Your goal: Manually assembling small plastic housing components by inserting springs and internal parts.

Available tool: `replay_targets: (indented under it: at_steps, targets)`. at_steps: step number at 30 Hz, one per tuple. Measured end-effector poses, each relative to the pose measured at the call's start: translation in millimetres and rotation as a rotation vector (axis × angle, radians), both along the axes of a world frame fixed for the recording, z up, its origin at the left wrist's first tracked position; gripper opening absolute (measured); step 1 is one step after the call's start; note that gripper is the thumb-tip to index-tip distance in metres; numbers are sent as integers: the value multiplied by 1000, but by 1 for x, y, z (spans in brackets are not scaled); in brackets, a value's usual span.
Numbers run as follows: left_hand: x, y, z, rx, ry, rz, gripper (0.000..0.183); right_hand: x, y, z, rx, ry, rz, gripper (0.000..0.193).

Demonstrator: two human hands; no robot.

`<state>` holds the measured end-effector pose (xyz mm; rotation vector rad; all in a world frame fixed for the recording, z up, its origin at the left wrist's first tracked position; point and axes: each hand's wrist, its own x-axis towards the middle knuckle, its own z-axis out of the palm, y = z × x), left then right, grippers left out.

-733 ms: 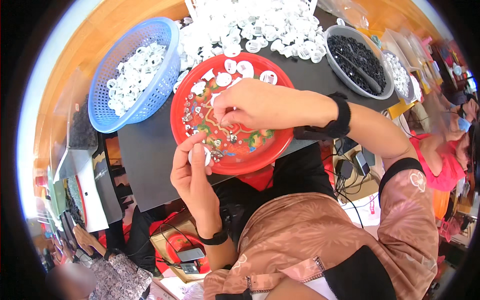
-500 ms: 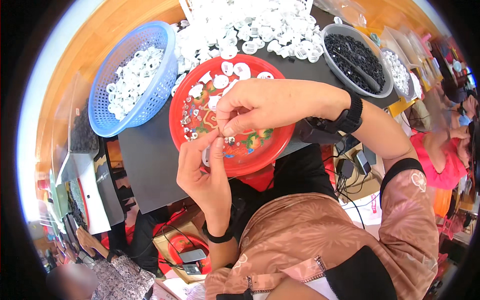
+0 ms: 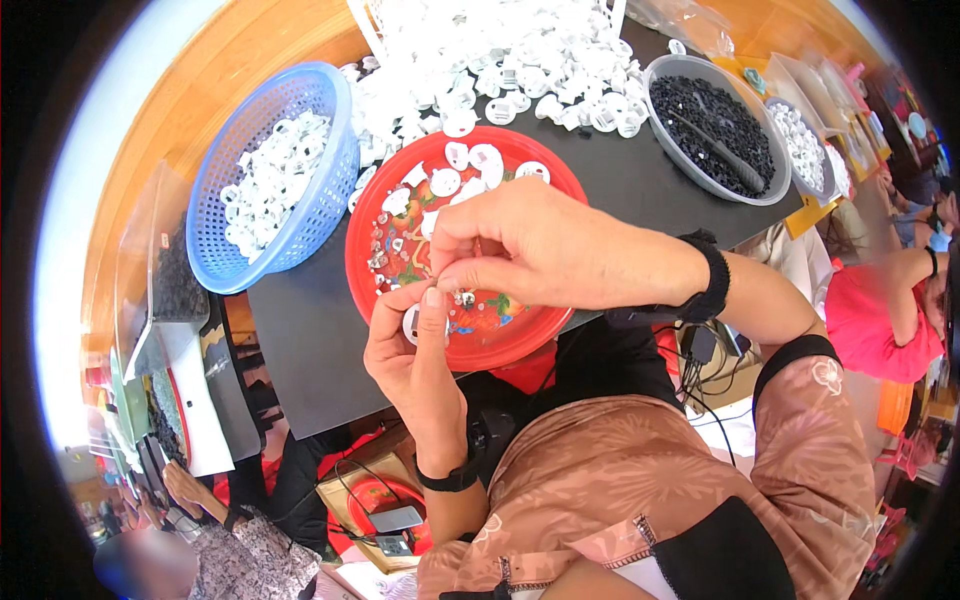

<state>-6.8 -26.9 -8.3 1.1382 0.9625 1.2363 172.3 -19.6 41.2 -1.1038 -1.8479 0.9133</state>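
Over the red round tray [image 3: 495,352], my two hands meet fingertip to fingertip. My left hand [image 3: 412,365] is closed in a pinch, thumb against forefinger. My right hand [image 3: 535,245] comes in from the right and pinches at the same spot. Whatever sits between the fingertips is too small and too covered to name. A white round part [image 3: 411,322] shows by my left fingers, partly hidden. On the tray's far side lie several flat white plastic parts [image 3: 445,182]. Tiny shiny metal pieces [image 3: 379,262] are scattered along its left side.
Left of the tray stands a blue plastic basket [image 3: 208,245] of white parts. A large heap of white parts [image 3: 500,60] covers the table's back. At right are a grey bowl [image 3: 735,198] of small black parts and a smaller bowl of white pieces [image 3: 800,145]. Co-workers sit on both sides.
The whole view has shifted a little, so tray and basket sit lower in it. Both hands remain pinched together over the tray; the white round part by my left fingers shows more.
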Motion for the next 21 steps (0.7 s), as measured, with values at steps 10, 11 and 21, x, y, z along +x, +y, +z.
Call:
replay_targets:
  at_steps: [10,11,21]
  targets:
    - [-1,3,-1,-222,-273,-92,32,-9,-4,-10,-53,-52,-95,20]
    - [-3,4,-1,-245,-377,-164,37,-9,-4,-10,-55,-50,-93,20]
    - [8,5,1,-163,-477,-229,46,-6,-12,-8,-77,-82,-117,18]
